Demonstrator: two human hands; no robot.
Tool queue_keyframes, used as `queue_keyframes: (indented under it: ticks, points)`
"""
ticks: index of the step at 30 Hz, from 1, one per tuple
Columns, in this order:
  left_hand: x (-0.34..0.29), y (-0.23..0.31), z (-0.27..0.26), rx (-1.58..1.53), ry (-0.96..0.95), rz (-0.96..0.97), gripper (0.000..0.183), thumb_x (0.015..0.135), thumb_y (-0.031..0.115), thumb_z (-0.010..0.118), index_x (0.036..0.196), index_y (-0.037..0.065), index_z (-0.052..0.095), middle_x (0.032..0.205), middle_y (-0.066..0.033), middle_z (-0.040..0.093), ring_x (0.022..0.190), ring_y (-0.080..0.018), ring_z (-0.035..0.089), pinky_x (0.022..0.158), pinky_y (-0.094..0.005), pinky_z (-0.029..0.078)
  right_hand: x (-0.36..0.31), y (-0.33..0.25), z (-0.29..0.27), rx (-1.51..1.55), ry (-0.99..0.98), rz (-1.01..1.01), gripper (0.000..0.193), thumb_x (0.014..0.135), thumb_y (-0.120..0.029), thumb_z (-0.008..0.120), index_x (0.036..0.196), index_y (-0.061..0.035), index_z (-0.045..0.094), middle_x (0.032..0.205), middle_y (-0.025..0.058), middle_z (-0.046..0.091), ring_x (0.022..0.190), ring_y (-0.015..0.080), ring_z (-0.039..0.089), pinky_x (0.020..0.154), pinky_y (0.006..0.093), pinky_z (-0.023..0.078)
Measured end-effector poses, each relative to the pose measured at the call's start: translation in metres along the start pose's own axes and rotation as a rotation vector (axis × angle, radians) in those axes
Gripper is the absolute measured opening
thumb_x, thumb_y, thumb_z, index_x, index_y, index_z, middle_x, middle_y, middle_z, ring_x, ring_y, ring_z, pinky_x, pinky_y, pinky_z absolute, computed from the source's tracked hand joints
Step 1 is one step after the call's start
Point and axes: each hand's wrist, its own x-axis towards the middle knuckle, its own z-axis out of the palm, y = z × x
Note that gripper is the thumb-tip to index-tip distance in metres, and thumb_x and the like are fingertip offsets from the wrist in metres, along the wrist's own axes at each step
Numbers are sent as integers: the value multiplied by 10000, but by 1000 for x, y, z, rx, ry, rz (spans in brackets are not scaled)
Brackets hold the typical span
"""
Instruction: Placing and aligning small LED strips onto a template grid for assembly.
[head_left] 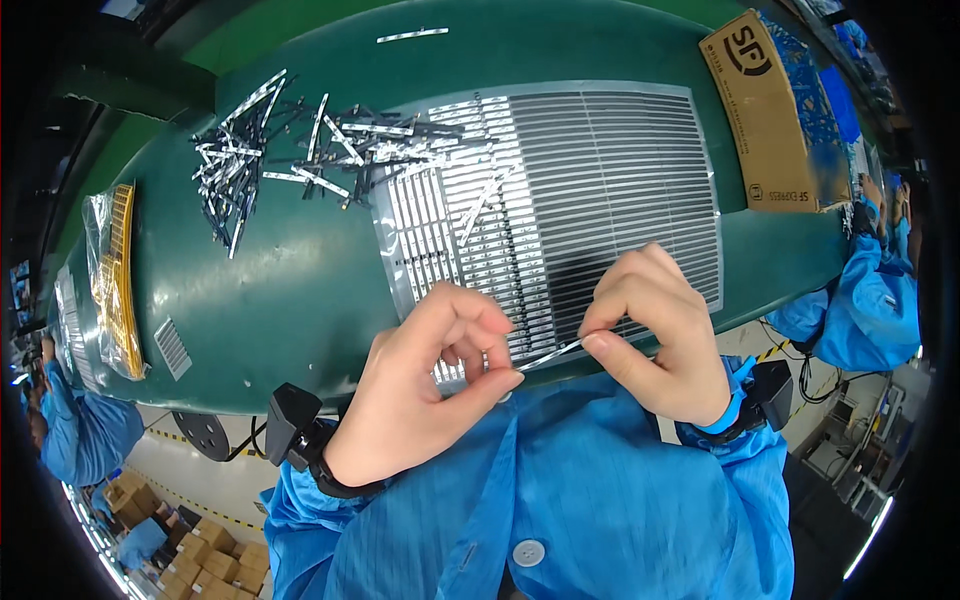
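A thin white strip (552,355) is stretched at a slant between my two hands, near the table's front edge. My right hand (655,335) pinches its upper end between thumb and forefinger. At the lower end, my left hand (425,385) is closed, with the strip's tip at its thumb and curled fingers. Under and beyond my hands lies a clear-edged sheet (705,200) bearing rows of narrow strips. Dark strips (620,150) fill its right part, and white ones (425,230) its left. A few loose strips (485,205) lie across the white rows.
Loose black-and-white strips (230,185) lie heaped at the far left, spilling onto the sheet. A yellow bundle in clear plastic (122,280) and a small striped piece (172,348) rest on the green table (280,320). An open cardboard box (765,120) stands at right. Other people in blue sit on both sides.
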Motion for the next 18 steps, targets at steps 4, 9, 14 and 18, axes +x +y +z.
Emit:
queue_keyframes:
  ticks: [4, 9, 14, 18]
  points:
    - [-3, 0, -3, 5, 16, -60, 393, 825, -108, 683, 1139, 50, 506, 903, -20, 668, 771, -71, 574, 743, -237, 419, -8, -2, 11, -118, 49, -55, 134, 731, -57, 759, 802, -89, 650, 861, 45, 555, 798, 243, 487, 724, 354, 392]
    - [-14, -24, -9, 134, 263, 141, 343, 818, -123, 632, 1115, 27, 549, 1034, -101, 688, 801, -116, 597, 748, -265, 459, -32, 0, 35, -71, 256, 102, 134, 654, -41, 714, 746, -90, 630, 914, 65, 532, 883, 250, 456, 780, 357, 373]
    - [-25, -45, -26, 827, 117, 707, 274, 652, 43, 754, 919, 106, 751, 998, -71, 686, 787, -208, 641, 680, -313, 494, -43, 5, 56, -9, 245, 216, 105, 661, -47, 685, 725, -90, 614, 995, 78, 552, 978, 263, 435, 869, 365, 353]
    - [-24, -53, -23, 1021, 82, 842, 278, 662, 104, 737, 936, 138, 761, 1011, -36, 681, 837, -184, 625, 711, -300, 500, -44, 4, 62, -51, 210, 230, 105, 657, -56, 699, 723, -89, 624, 1027, 80, 560, 999, 269, 429, 909, 378, 335]
